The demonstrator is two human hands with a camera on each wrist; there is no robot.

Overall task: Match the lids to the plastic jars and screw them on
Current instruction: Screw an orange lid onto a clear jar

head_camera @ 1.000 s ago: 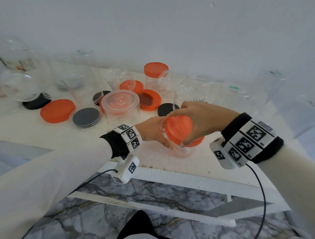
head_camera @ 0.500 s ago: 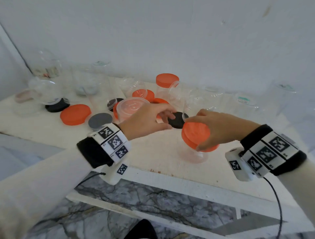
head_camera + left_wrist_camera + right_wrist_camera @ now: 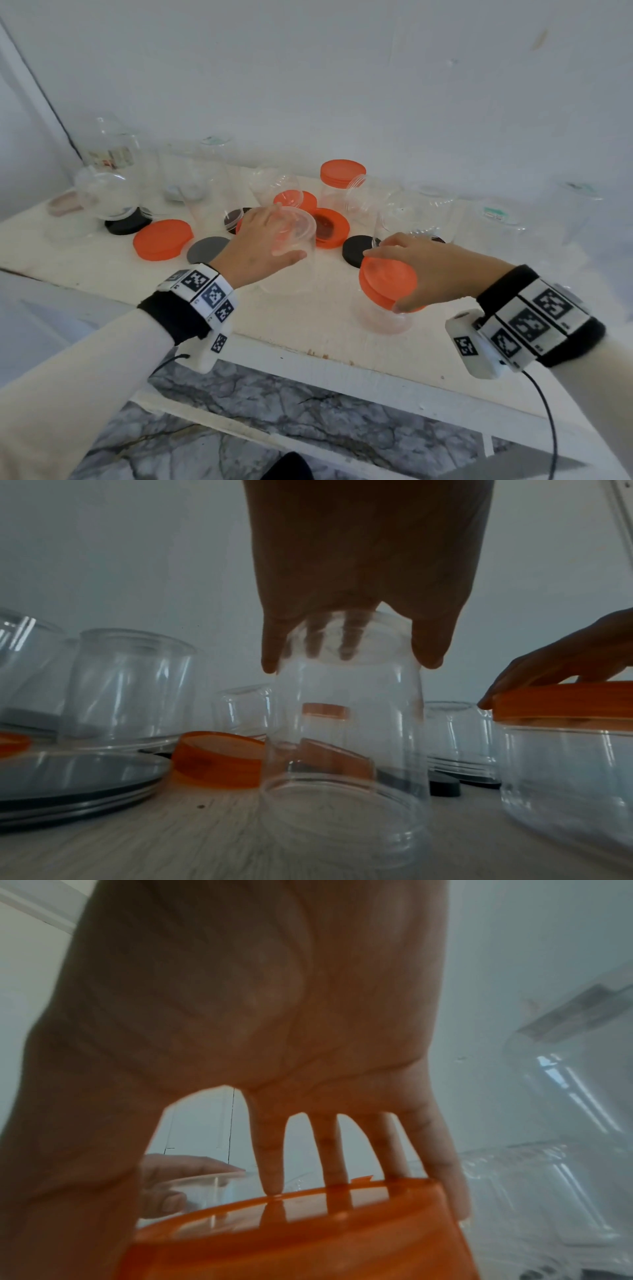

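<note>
The left hand [image 3: 255, 245] grips an upturned clear jar [image 3: 291, 253] on the white table [image 3: 102, 263]. The right hand [image 3: 435, 270] clasps the orange lid [image 3: 385, 281] atop a small jar [image 3: 382, 320].

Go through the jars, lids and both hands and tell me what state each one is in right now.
Small clear plastic jar: upright, orange lid on.
Orange screw lid: on that jar, right hand gripping it.
Upside-down clear plastic jar: mouth down, no lid.
Large orange lid: loose on the table.
Black lid: loose.
Left hand: grips the upside-down jar.
Right hand: fingers curled over the lid's rim.
</note>
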